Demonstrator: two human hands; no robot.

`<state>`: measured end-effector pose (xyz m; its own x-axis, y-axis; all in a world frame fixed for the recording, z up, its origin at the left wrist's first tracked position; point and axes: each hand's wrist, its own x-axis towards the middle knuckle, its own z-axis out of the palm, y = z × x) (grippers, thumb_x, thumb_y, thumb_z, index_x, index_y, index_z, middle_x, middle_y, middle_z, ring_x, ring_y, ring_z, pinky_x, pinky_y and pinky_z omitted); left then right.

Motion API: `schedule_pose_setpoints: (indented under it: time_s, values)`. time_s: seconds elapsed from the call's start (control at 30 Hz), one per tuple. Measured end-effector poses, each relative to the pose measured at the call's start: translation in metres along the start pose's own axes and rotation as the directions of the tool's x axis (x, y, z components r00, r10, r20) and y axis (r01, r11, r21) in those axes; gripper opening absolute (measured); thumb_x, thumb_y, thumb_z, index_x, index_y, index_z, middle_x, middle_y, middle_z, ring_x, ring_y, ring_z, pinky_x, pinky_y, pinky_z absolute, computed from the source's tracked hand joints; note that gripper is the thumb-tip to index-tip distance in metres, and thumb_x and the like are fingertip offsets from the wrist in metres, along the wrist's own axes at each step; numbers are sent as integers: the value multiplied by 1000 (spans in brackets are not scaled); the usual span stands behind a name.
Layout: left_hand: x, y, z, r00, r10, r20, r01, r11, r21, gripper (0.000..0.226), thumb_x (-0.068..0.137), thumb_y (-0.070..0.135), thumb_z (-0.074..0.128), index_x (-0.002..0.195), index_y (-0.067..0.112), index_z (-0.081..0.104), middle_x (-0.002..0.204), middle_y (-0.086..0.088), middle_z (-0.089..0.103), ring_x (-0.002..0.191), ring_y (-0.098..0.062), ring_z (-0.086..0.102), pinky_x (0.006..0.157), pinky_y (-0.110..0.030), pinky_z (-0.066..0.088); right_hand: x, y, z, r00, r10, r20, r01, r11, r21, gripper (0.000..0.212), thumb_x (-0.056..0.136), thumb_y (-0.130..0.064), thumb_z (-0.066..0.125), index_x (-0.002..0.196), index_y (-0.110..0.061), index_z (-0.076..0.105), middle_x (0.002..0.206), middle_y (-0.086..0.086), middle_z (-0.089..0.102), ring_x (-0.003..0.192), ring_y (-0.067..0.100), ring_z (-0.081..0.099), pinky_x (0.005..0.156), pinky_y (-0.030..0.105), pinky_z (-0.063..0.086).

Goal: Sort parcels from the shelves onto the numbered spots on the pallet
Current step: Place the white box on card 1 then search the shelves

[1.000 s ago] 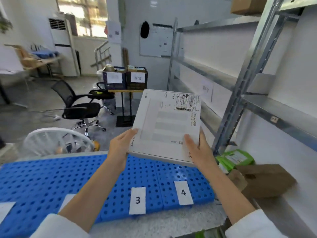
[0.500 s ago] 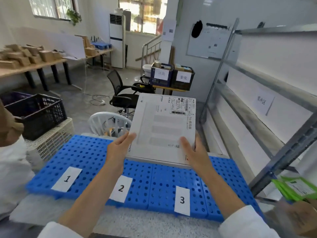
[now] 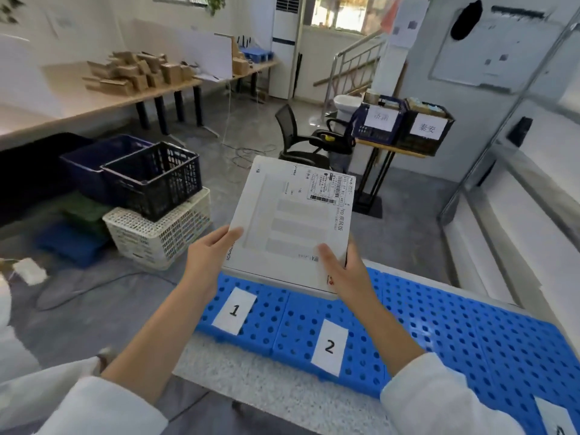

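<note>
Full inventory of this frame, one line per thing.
parcel: 1, white, held over pallet's left end
pallet: 1, blue, foreground right
number labels: 2 readable (1, 2), white, on pallet
crates: at least 3, black, white, dark blue, stacked floor left
office chair: 1, black, centre back
cardboard boxes: many, brown, far-left table
labelled bins: 2, dark, on stand behind parcel
left hand: 1, grips parcel's near-left edge
right hand: 1, grips parcel's near-right corner
</note>
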<state>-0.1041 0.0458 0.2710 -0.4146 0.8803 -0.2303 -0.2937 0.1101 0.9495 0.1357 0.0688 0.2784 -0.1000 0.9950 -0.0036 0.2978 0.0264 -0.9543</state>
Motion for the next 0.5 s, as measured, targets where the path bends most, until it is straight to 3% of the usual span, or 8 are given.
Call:
schedule_pose_setpoints:
  time_s: [0.23, 0.43, 0.5]
  values:
    - [48, -13, -33, 998, -59, -27, 60, 998, 23, 9, 79, 26, 76, 83, 35, 76, 98, 4, 75, 101, -25, 67, 94, -45, 51, 44, 20, 49, 992, 103, 71, -105, 994, 23, 66, 89, -51, 57, 146, -38, 27, 126, -13, 58, 109, 8, 60, 73, 17, 50]
    - [111, -26, -28, 992, -113, -55, 115, 992, 47, 11, 79, 27, 76, 88, 33, 76, 100, 3, 75, 99, -23, 69, 96, -45, 51, 107, 39, 64, 984, 136, 115, -141, 989, 37, 63, 90, -49, 57, 145, -41, 28, 127, -16, 56, 108, 4, 58, 75, 16, 49]
    - [128, -32, -24, 988, -137, -66, 141, 988, 63, 14, 78, 28, 77, 91, 32, 76, 100, 4, 75, 100, -22, 69, 96, -44, 51, 124, 49, 68, 979, 163, 123, -173, 982, 72, 57, 90, -46, 58, 141, -41, 31, 123, -18, 57, 105, -1, 58, 69, 13, 48]
